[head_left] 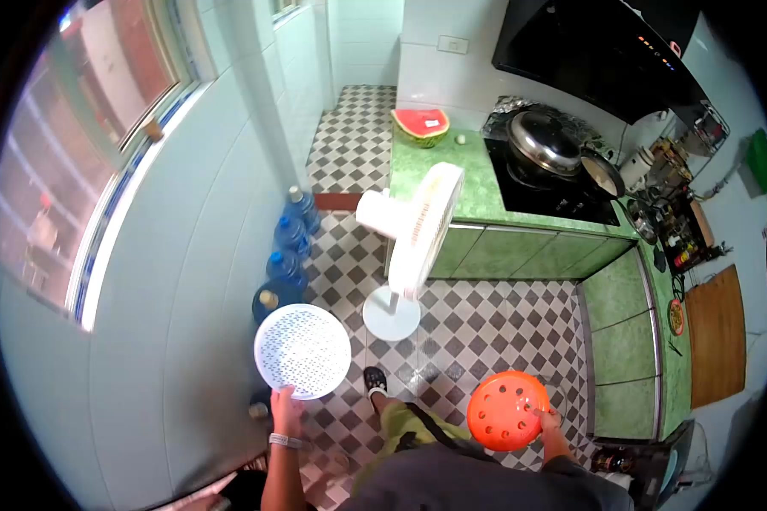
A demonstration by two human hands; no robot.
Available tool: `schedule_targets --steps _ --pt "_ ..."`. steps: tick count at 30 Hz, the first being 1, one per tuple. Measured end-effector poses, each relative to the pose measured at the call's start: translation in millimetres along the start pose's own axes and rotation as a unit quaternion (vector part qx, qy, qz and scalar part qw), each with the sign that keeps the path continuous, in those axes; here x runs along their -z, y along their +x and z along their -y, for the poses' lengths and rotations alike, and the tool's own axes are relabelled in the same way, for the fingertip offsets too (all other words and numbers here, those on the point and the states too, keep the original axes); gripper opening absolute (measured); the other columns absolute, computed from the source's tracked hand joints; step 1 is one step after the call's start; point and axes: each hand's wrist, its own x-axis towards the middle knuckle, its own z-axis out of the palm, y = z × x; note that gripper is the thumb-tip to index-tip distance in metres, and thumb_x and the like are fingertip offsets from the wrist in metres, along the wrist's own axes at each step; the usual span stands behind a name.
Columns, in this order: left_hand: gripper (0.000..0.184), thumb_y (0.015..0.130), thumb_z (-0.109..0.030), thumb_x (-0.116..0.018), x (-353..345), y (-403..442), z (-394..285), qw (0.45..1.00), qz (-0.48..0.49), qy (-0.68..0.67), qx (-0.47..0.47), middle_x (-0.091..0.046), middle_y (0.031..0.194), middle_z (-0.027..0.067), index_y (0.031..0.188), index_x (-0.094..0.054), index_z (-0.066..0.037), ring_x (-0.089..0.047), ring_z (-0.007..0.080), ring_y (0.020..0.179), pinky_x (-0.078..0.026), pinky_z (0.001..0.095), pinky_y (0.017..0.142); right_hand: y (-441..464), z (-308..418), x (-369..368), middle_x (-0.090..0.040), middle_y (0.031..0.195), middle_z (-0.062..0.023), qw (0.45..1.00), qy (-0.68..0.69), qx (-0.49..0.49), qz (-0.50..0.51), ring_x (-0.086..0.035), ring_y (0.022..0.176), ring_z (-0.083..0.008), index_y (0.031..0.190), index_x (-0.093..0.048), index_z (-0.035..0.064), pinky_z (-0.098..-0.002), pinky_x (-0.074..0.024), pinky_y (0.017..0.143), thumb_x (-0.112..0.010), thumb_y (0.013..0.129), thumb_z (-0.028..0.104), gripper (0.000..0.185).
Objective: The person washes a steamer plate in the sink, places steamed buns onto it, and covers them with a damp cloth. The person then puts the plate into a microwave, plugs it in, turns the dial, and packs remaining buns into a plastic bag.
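Near a fan (pixel 411 243) whose apparent lettering (pixel 421 223) is unreadable, left hand (pixel 286 412) grips white basket (pixel 302 351), right hand (pixel 551 420) orange basket (pixel 504 412).

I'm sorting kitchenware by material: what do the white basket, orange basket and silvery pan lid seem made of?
White basket: probably moulded plastic, fairly matte; even colour and regular perforations suggest it.
Orange basket: likely smooth plastic too, given its uniform bright colour and rounded holes.
Pan lid: apparently polished metal, from its silvery shine; the darker middle could be glass or reflection.
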Motion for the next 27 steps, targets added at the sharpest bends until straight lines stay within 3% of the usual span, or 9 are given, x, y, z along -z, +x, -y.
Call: schedule_targets --steps 4,7,11,15,17,18,21,27 --pt "0.018 0.089 -0.013 -0.058 -26 73 -82 1.0 0.019 -0.003 -0.013 -0.057 0.073 -0.0016 0.107 -0.057 -0.011 -0.049 0.0091 0.055 -0.042 0.0231 0.049 -15 -17 -39 -0.071 0.1 -0.0116 0.998 0.028 -0.045 -0.04 -0.07 0.086 -0.0268 0.111 -0.06 0.0044 -0.0421 -0.0582 0.076 -0.083 0.076 0.006 0.042" --pt "0.016 0.089 -0.015 -0.059 -61 117 -145 1.0 0.008 -0.001 -0.016 -0.056 0.071 -0.0013 0.105 -0.058 -0.012 -0.05 0.0093 0.055 -0.041 0.0229 0.048 -45 -13 -70 -0.071 0.1 -0.0118 0.994 0.06 -0.073 -0.06 -0.07 0.086 -0.027 0.11 -0.06 0.0047 -0.0427 -0.058 0.076 -0.083 0.076 0.005 0.042" --pt "0.017 0.089 -0.015 -0.058 -105 199 -195 0.999 0.02 0.025 0.017 -0.057 0.071 -0.0007 0.106 -0.058 -0.012 -0.051 0.01 0.055 -0.041 0.0245 0.048 -88 -15 -113 -0.071 0.101 -0.0119 0.988 0.098 -0.095 -0.077 -0.07 0.085 -0.0272 0.109 -0.06 0.0051 -0.0434 -0.0579 0.076 -0.083 0.075 0.004 0.041" --pt "0.01 0.093 -0.017 -0.061 -162 296 -226 0.994 0.104 0.02 0.042 -0.054 0.079 -0.0034 0.1 -0.055 -0.014 -0.049 0.009 0.063 -0.043 0.0245 0.056 -136 -28 -167 -0.071 0.101 -0.0121 0.981 0.118 -0.117 -0.098 -0.07 0.085 -0.0274 0.108 -0.06 0.0055 -0.0441 -0.0577 0.075 -0.083 0.075 0.002 0.04" --pt "0.012 0.092 -0.019 -0.063 -199 345 -241 0.995 0.066 0.027 0.067 -0.054 0.078 -0.002 0.099 -0.055 -0.013 -0.052 0.0105 0.064 -0.044 0.0256 0.056 -166 -30 -199 -0.071 0.102 -0.0122 0.977 0.128 -0.132 -0.103 -0.07 0.085 -0.0276 0.108 -0.06 0.0057 -0.0444 -0.0576 0.075 -0.083 0.075 0.002 0.04" --pt "0.015 0.091 -0.019 -0.064 -226 358 -257 0.99 0.119 0.047 0.066 -0.053 0.076 -0.0011 0.102 -0.055 -0.013 -0.053 0.0108 0.063 -0.046 0.0261 0.056 -175 -37 -214 -0.071 0.102 -0.0123 0.974 0.139 -0.139 -0.109 -0.07 0.085 -0.0276 0.108 -0.06 0.0059 -0.0446 -0.0576 0.075 -0.083 0.075 0.001 0.04" --pt "0.016 0.089 -0.019 -0.063 -268 437 -267 0.98 0.178 0.049 0.081 -0.055 0.077 -0.0004 0.103 -0.055 -0.013 -0.054 0.0118 0.063 -0.047 0.0263 0.058 -213 -56 -250 -0.071 0.102 -0.0124 0.964 0.166 -0.163 -0.127 -0.069 0.084 -0.0278 0.107 -0.06 0.0062 -0.0451 -0.0574 0.075 -0.083 0.075 0.001 0.04" --pt "0.018 0.089 -0.022 -0.062 -363 541 -287 0.968 0.19 0.123 0.11 -0.059 0.084 0.0009 0.103 -0.056 -0.014 -0.055 0.0137 0.067 -0.049 0.0276 0.06 -255 -102 -321 -0.071 0.103 -0.0127 0.938 0.257 -0.163 -0.165 -0.069 0.084 -0.0282 0.105 -0.06 0.0068 -0.0462 -0.0572 0.075 -0.083 0.074 -0.001 0.039"
